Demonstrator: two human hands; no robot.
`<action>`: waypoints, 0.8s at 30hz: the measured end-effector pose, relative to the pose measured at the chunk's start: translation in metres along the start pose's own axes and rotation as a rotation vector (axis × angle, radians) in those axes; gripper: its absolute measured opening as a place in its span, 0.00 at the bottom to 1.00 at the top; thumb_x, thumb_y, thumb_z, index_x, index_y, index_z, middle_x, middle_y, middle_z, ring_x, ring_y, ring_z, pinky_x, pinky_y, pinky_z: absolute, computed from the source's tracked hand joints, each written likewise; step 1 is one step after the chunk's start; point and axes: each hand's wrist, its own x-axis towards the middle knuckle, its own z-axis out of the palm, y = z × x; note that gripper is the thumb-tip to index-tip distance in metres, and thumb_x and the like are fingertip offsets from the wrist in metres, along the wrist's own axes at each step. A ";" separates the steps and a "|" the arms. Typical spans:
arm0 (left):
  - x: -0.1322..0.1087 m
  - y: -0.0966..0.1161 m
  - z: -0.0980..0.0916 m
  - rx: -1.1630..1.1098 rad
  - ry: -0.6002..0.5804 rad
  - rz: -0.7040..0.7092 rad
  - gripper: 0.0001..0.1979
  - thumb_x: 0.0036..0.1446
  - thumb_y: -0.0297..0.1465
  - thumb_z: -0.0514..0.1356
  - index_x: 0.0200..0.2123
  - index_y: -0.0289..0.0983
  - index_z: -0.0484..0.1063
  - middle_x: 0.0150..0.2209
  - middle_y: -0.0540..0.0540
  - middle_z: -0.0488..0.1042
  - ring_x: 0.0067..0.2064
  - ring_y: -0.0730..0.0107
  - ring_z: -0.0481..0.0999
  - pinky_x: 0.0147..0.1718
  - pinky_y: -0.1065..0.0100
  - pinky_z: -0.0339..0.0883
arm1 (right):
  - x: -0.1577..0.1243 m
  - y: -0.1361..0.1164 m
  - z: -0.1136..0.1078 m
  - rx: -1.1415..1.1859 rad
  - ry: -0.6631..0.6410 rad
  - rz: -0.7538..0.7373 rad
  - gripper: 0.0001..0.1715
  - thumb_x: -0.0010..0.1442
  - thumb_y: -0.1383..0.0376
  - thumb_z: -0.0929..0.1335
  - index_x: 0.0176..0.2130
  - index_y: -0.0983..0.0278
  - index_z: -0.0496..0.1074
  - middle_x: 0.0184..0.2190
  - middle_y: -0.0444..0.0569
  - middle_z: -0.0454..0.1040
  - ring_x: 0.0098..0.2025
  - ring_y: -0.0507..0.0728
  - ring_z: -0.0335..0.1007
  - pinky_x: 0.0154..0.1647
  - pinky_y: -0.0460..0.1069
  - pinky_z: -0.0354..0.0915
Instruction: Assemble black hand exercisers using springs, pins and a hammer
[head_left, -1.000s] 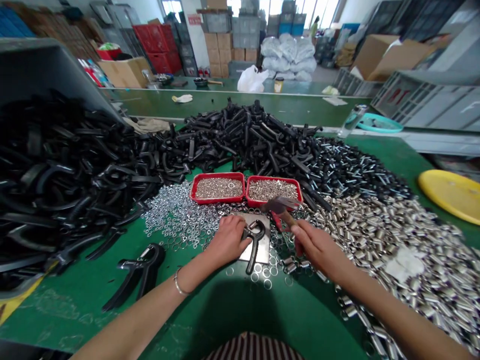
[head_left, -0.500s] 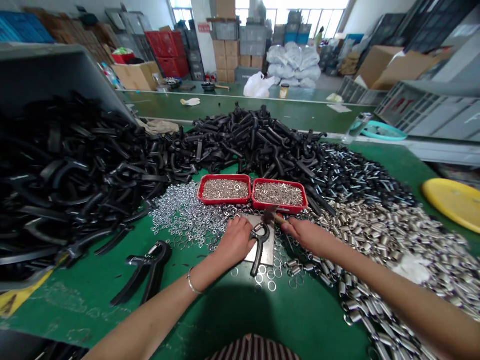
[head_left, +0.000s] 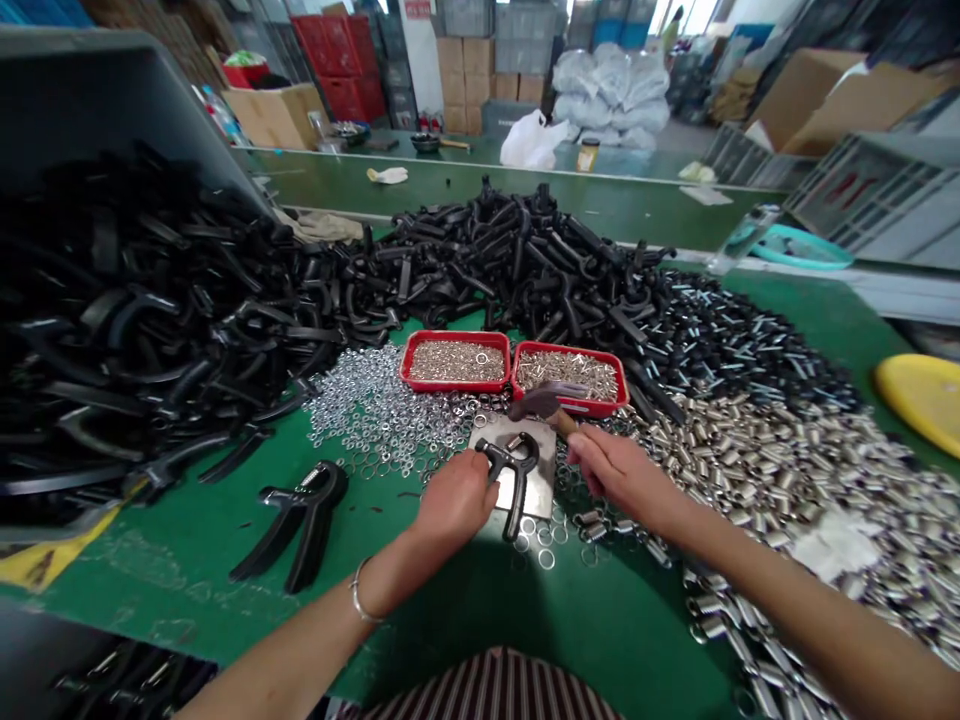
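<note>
Head view: left hand [head_left: 450, 505] pinching 1 black grip [head_left: 514, 470] on the steel plate [head_left: 544, 490] near centre, right hand [head_left: 615, 475] closed round a hammer [head_left: 544, 402] above it; seemingly mid-assembly, 1 finished grip [head_left: 300, 520] left, handle heaps [head_left: 150, 330] untouched.

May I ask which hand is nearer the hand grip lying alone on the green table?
Left. The left hand, holding a black part, is right of the hand grip; the right hand, gripping the hammer, is farther right.
</note>
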 end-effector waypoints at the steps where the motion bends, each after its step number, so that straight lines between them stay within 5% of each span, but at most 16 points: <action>1: 0.001 0.000 -0.001 0.000 -0.002 0.005 0.08 0.63 0.33 0.56 0.40 0.34 0.70 0.42 0.38 0.74 0.46 0.56 0.74 0.45 0.61 0.66 | -0.002 -0.003 0.003 -0.051 -0.030 -0.005 0.29 0.72 0.49 0.53 0.42 0.64 0.71 0.27 0.52 0.77 0.29 0.58 0.73 0.32 0.50 0.61; 4: 0.001 -0.002 -0.003 0.001 -0.005 0.011 0.08 0.63 0.33 0.55 0.40 0.34 0.71 0.42 0.37 0.74 0.46 0.56 0.75 0.46 0.61 0.67 | -0.011 -0.010 0.016 -0.187 -0.127 0.002 0.26 0.71 0.48 0.56 0.41 0.64 0.71 0.33 0.56 0.78 0.33 0.61 0.75 0.33 0.51 0.61; 10: -0.001 -0.003 0.002 -0.035 0.043 0.028 0.10 0.63 0.34 0.55 0.42 0.34 0.70 0.42 0.38 0.75 0.45 0.55 0.75 0.45 0.59 0.68 | -0.016 -0.003 0.035 -0.140 -0.108 0.003 0.25 0.71 0.49 0.55 0.43 0.62 0.70 0.32 0.53 0.78 0.32 0.61 0.75 0.34 0.51 0.61; 15: -0.015 -0.012 0.003 -0.045 0.082 0.066 0.09 0.64 0.35 0.55 0.39 0.35 0.70 0.41 0.38 0.74 0.45 0.55 0.74 0.46 0.58 0.68 | -0.012 0.015 0.038 0.106 -0.189 -0.001 0.28 0.69 0.46 0.55 0.34 0.60 0.71 0.24 0.47 0.75 0.28 0.58 0.72 0.33 0.50 0.64; 20: -0.083 -0.075 -0.030 -0.085 0.301 -0.110 0.09 0.65 0.36 0.55 0.39 0.37 0.70 0.39 0.42 0.73 0.44 0.59 0.73 0.47 0.58 0.67 | -0.040 0.037 0.050 0.181 0.025 0.135 0.27 0.56 0.43 0.68 0.47 0.57 0.71 0.35 0.49 0.80 0.31 0.62 0.75 0.31 0.52 0.69; 24: -0.142 -0.145 -0.048 0.040 0.425 -0.370 0.11 0.65 0.39 0.53 0.39 0.38 0.69 0.37 0.43 0.72 0.42 0.58 0.73 0.45 0.58 0.68 | -0.059 0.064 0.067 0.222 0.001 0.215 0.30 0.55 0.41 0.66 0.49 0.55 0.72 0.32 0.48 0.81 0.28 0.63 0.76 0.28 0.53 0.71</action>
